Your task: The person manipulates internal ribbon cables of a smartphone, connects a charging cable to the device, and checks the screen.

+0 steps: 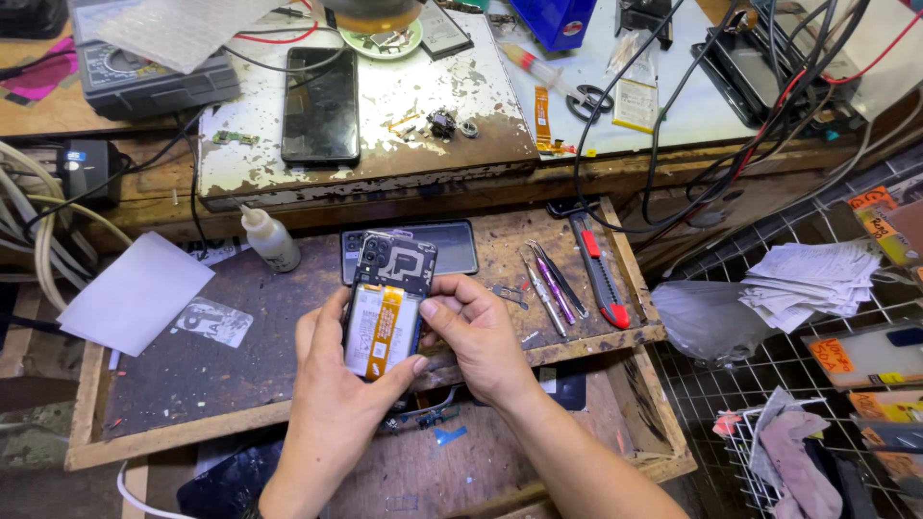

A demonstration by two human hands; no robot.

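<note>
Both hands' grip clasps the opened phone (389,308) — long axis pointing away.

The opened phone (389,308) shows matt black plastic, a white foil-like battery and a glossy orange flex strip. Beneath lies a worn, stained wooden tray (240,384). The upper board (404,106) has flaking white paint; the black phone (320,104) is glossy glass; tweezers (548,284) are shiny metal

Left hand (332,404), right hand (476,336), both gripping opened phone (385,308) (back off)
</note>
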